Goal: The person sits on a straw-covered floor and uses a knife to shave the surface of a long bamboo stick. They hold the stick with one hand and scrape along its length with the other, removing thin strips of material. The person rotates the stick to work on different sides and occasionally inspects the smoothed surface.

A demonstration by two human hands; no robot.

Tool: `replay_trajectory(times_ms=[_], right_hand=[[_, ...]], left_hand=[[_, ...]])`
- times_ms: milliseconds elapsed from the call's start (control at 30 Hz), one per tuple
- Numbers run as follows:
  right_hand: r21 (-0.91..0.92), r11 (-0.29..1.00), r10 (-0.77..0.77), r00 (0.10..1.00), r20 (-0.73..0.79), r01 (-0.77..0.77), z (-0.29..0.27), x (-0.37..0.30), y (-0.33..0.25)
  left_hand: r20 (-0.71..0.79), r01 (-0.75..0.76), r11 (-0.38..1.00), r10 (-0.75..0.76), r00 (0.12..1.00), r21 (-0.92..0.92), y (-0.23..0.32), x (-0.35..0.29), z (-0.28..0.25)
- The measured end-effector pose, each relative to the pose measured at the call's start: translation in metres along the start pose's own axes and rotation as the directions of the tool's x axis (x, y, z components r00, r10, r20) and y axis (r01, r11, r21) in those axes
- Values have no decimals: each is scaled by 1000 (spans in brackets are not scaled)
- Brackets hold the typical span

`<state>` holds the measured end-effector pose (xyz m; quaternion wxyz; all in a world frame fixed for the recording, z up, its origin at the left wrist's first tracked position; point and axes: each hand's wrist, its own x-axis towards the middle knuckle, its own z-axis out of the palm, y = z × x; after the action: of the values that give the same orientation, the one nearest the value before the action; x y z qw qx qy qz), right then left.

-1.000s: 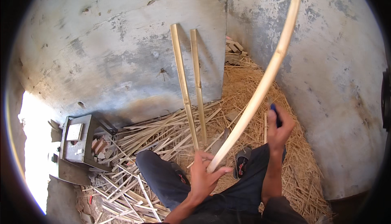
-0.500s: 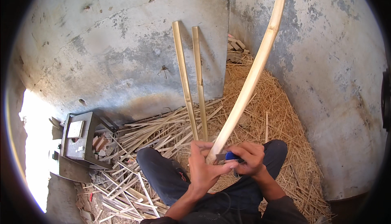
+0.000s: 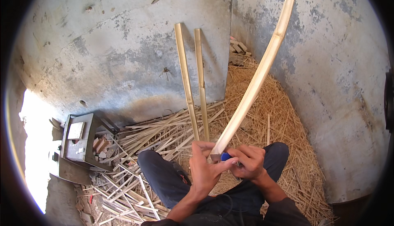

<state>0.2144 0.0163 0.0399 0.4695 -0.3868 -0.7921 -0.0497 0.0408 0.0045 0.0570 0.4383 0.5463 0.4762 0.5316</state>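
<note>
A long split bamboo strip point(image 3: 255, 86) rises from between my hands, leaning up and to the right past the top edge. My left hand point(image 3: 204, 170) is closed round its lower end, fingers behind it and thumb stretched toward the knife. In my right hand point(image 3: 250, 161) is a small knife point(image 3: 225, 156) with a blue handle and a short flat blade. The blade lies across the strip's lower end, against it. My left thumb reaches the knife; whether it presses on it cannot be made out.
Two bamboo strips point(image 3: 185, 70) lean on the grey wall point(image 3: 123, 41) ahead. Thin bamboo sticks point(image 3: 131, 185) lie in a heap at left, and straw-like shavings point(image 3: 283, 115) spread to the right. A metal box-like stand point(image 3: 84, 141) sits by the bright opening.
The bamboo strip's upper part has swung slightly to the right. The knife and my right hand have shifted a little left, the blade now lying further across the strip's end.
</note>
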Motion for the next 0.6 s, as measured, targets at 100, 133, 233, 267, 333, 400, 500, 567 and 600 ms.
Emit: replay_trajectory(times_ms=[100,133,233,267,333,400,500,567,600], right_hand=[[-25,1000,-2,1000,-12,1,0,0,-1],[-25,1000,-1,1000,-15,1,0,0,0],[-43,999,6,1000,-20,-6,1,0,0],[-51,999,8,1000,-21,-9,1,0,0],[-77,997,6,1000,-16,-8,4,-3,2],[-93,996,7,1000,-7,-8,5,-5,2],[-92,996,18,1000,0,-18,7,-6,-1],[-80,996,32,999,-11,-33,9,-6,0],[-75,996,41,999,-24,-42,10,-4,1]], left_hand=[[-6,-81,997,82,997,16,-13,1,2],[2,-67,998,67,998,21,-13,1,1],[24,-14,999,13,1000,49,-6,1,-2],[31,13,998,-15,999,65,-6,1,-3],[37,24,993,-29,999,118,-5,0,-5],[37,-11,980,4,999,198,-6,-1,-8],[46,-6,985,-2,999,170,-9,-2,-10],[14,-37,991,36,999,128,-19,-3,-9],[-2,-55,993,56,998,108,-23,-4,-10]])
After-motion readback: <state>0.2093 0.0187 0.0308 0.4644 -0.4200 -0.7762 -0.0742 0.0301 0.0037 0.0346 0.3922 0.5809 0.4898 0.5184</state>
